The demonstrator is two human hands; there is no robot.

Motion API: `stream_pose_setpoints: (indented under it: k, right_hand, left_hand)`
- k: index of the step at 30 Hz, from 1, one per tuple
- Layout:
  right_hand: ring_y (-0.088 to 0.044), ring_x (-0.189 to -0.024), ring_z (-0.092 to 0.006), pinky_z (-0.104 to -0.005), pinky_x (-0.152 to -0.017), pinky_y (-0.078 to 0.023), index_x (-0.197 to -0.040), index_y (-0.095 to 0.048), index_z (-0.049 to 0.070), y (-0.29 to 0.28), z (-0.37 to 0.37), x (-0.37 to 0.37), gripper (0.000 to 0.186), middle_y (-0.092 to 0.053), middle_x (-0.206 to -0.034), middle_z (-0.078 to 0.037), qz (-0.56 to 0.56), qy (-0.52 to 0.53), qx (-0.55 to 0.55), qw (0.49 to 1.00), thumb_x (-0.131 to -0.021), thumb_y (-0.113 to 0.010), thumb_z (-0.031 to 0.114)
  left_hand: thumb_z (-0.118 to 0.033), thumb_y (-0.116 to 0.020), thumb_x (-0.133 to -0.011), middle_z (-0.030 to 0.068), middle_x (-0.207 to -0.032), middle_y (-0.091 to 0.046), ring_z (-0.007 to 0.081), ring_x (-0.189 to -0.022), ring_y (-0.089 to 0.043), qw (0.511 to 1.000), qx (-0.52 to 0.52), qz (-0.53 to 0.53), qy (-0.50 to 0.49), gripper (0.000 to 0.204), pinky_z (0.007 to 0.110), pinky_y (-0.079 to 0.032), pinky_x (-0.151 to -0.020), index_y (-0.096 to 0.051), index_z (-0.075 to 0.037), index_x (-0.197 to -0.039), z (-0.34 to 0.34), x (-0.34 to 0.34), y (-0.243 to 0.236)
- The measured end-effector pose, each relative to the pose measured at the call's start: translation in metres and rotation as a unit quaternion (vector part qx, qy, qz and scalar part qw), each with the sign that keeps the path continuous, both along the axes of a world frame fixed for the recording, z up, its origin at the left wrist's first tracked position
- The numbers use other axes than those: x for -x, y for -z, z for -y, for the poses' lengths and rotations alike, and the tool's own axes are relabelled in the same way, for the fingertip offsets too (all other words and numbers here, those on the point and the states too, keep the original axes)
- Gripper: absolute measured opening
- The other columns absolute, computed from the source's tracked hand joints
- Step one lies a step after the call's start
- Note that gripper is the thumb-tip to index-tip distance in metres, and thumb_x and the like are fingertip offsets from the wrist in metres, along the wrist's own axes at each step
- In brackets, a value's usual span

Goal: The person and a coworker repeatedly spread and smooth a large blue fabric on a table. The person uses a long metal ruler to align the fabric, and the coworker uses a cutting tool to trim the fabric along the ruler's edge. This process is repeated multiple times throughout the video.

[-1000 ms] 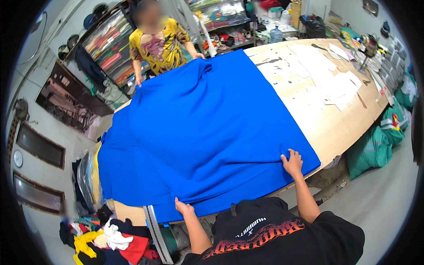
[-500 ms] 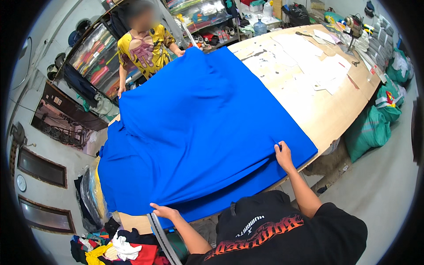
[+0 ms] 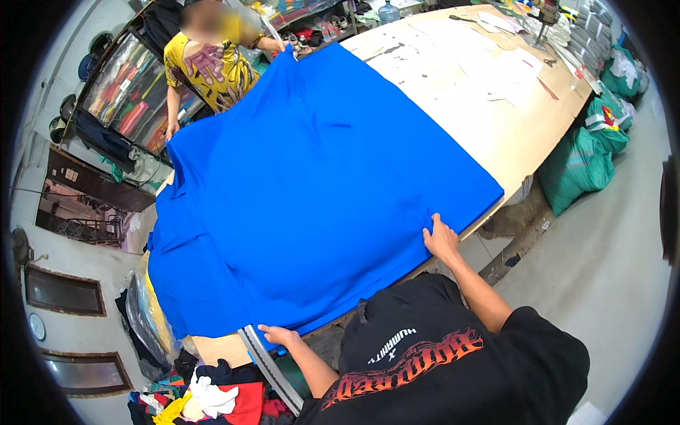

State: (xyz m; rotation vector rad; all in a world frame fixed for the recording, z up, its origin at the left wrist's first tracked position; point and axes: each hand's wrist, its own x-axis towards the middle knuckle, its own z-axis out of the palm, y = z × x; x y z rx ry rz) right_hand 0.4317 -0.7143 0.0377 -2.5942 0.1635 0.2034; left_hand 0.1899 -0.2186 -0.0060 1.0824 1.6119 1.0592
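A large sheet of blue fabric [image 3: 304,191] is spread over the table, lying over more blue fabric beneath it. My right hand [image 3: 443,239] is closed on the sheet's near edge towards the right, bunching it a little. At the near left edge, my left hand [image 3: 280,335] pinches the same fabric beside a pale metal rail [image 3: 273,375]. Across the table, another person in a yellow patterned shirt [image 3: 219,74] holds the far edge with both hands, one corner raised into a peak. Soft wrinkles run across the sheet's left part.
The pale wooden table [image 3: 411,49] carries paper pattern pieces [image 3: 506,78], scissors [image 3: 550,62] and a machine at the far right. Green sacks [image 3: 577,170] stand on the floor to the right. Piled clothes [image 3: 212,397] lie at the lower left; shelves of folded fabric [image 3: 134,92] stand behind.
The fabric has come down flatter, and the dark gap under its near edge has mostly closed. Both my hands have kept their hold. The other person's right-side corner is drawn up higher.
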Motion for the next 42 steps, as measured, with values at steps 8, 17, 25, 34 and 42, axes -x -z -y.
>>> stream_pose_setpoints:
  k: [8,17,25,34,42]
  right_hand:
    - [-0.069,-0.097,-0.0478,-0.0594,-0.083,-0.051,-0.122,-0.051,0.002,0.019,-0.003,-0.002,0.029,-0.07,-0.101,-0.03,0.063,0.145,-0.027,0.987,-0.097,-0.052,0.017]
    - [-0.065,-0.083,-0.0318,-0.0471,-0.077,-0.049,-0.119,-0.053,0.003,0.007,-0.019,0.033,0.031,-0.064,-0.088,-0.02,0.143,0.163,-0.18,0.96,-0.106,-0.058,0.03]
    - [-0.069,-0.102,-0.0476,-0.053,-0.088,-0.052,-0.118,-0.063,0.003,0.026,0.004,0.03,0.025,-0.072,-0.106,-0.028,0.078,0.096,-0.053,0.991,-0.1,-0.064,0.02]
    - [-0.052,-0.059,-0.0141,-0.0343,-0.059,-0.048,-0.101,-0.066,0.002,-0.084,-0.004,0.015,0.026,-0.056,-0.066,-0.007,0.31,0.166,-0.137,0.926,-0.108,-0.057,0.024]
    - [-0.069,-0.092,-0.0433,-0.0519,-0.08,-0.051,-0.106,-0.07,0.009,-0.006,0.038,0.032,0.027,-0.074,-0.095,-0.02,0.14,0.23,-0.029,0.963,-0.104,-0.056,0.032]
  left_hand:
    - [-0.045,-0.051,-0.11,0.0337,-0.144,-0.055,0.0391,-0.124,-0.061,0.975,-0.223,0.008,-0.017,0.071,0.046,-0.048,-0.109,-0.045,0.019,-0.142,0.0,-0.036,-0.09]
    - [-0.052,-0.039,-0.112,0.0344,-0.141,-0.056,0.0406,-0.122,-0.063,0.987,-0.133,0.05,-0.073,0.075,0.046,-0.052,-0.104,-0.048,0.017,-0.139,0.009,0.013,-0.071]
    - [-0.047,-0.036,-0.114,0.0307,-0.161,-0.037,0.0381,-0.144,-0.045,0.989,-0.143,0.008,-0.036,0.072,0.044,-0.034,-0.121,-0.035,0.013,-0.154,-0.007,0.034,-0.004]
    - [-0.056,-0.03,-0.113,0.0371,-0.131,-0.061,0.0444,-0.114,-0.064,0.977,-0.177,-0.018,-0.119,0.079,0.05,-0.052,-0.102,-0.053,0.017,-0.133,0.013,-0.009,-0.092]
    - [-0.047,-0.033,-0.114,0.0322,-0.155,-0.045,0.0404,-0.137,-0.054,0.992,-0.105,0.025,-0.072,0.072,0.046,-0.044,-0.115,-0.036,0.013,-0.153,0.016,0.03,-0.009]
